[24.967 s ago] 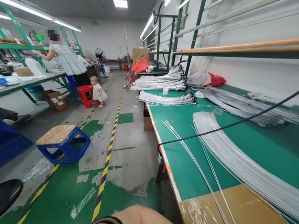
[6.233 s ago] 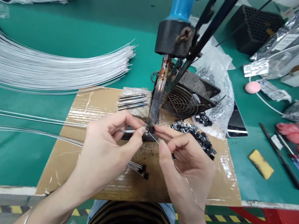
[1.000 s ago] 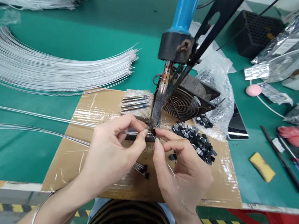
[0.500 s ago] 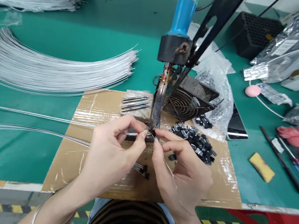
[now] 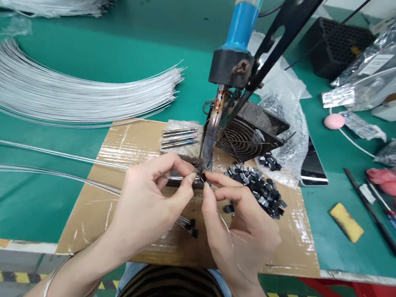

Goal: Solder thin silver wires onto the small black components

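While the left hand [image 5: 145,204] pinches the end of a thin white wire [image 5: 63,157] between thumb and forefinger, the right hand [image 5: 243,225] meets it from the other side, directly beneath the tip of the soldering iron [image 5: 209,140]. The left grip is pressed together on the wire, which runs off to the left across the cardboard sheet [image 5: 112,196] and onto the green table [image 5: 88,66]. The right grip is pressed together on a small black component [image 5: 203,177] held against the wire end, at the iron tip; a fine strand also trails down across the right palm, and it cannot be told what it is. The iron hangs tip-down from a dark bracket, with a blue handle [image 5: 241,26] above a black collar.

A pile of small black components [image 5: 258,190] lies on the cardboard just right of the right hand. Behind it stands a tilted black fan [image 5: 247,134], partly ringed by a clear plastic bag [image 5: 286,109]. A block carrying several metal pins [image 5: 180,138] sits just left of the iron tip. Two finished leads with black ends [image 5: 188,225] lie on the cardboard between the hands. A large curved bundle of white wires [image 5: 51,91] lies on the table to the left, well apart from the hands. A yellow sponge [image 5: 346,222] lies to the right.
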Demonstrator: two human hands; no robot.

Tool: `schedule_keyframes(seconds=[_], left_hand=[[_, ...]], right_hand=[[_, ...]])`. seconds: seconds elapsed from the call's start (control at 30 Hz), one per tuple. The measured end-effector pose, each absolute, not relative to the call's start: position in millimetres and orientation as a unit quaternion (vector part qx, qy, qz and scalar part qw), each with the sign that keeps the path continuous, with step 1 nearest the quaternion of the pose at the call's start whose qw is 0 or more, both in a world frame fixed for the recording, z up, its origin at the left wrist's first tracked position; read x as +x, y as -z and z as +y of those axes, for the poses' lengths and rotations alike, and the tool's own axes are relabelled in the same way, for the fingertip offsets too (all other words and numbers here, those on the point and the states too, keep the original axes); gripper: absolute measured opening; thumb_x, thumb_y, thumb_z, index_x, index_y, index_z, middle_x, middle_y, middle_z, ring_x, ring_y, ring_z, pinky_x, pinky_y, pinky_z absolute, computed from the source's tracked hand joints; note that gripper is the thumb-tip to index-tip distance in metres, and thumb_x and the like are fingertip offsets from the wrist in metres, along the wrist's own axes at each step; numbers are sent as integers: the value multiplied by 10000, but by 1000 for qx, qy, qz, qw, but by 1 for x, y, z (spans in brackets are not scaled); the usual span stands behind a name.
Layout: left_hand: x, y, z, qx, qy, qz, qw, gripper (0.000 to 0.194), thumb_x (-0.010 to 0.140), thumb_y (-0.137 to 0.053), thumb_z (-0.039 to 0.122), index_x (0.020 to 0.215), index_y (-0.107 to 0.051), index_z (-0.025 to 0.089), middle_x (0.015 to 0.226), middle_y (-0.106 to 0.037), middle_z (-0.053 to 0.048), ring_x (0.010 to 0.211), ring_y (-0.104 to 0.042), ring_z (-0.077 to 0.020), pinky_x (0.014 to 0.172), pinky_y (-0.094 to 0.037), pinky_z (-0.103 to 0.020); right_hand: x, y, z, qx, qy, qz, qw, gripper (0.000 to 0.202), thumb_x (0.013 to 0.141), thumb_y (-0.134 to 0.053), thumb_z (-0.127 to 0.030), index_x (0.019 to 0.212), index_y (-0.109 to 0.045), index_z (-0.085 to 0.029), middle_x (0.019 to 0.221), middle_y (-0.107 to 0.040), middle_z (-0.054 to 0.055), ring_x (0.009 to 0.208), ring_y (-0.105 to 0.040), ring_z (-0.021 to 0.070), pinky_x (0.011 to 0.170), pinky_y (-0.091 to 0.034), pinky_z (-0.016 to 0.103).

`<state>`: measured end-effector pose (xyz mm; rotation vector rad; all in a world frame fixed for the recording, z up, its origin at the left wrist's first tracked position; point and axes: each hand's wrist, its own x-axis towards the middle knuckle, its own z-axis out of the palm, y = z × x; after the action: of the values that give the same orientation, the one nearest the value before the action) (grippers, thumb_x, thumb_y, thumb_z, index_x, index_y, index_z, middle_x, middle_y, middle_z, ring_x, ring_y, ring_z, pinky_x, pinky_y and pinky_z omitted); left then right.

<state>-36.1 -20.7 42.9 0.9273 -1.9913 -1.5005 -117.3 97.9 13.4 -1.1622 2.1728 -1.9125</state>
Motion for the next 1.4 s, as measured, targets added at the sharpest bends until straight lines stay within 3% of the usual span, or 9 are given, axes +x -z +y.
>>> schedule_keyframes(seconds=[0.67,1.4], left_hand=[[-35,-41,-21,345,537,-734,232,81,826,-711,178,759,-686,217,792,-681,30,821,-695,-157,626,-484,-232],[-36,-40,-21,343,536,-734,237,90,833,-692,162,761,-684,217,851,-722,30,832,-692,-143,638,-476,-226]], right_hand=[[-118,-13,96,-381,600,704,-12,221,835,-715,7,901,-658,-196,1021,-772,40,968,-758,181,897,-608,302],[-118,-14,97,-380,600,704,-18,207,838,-717,9,892,-670,-186,992,-776,38,947,-763,172,874,-611,281]])
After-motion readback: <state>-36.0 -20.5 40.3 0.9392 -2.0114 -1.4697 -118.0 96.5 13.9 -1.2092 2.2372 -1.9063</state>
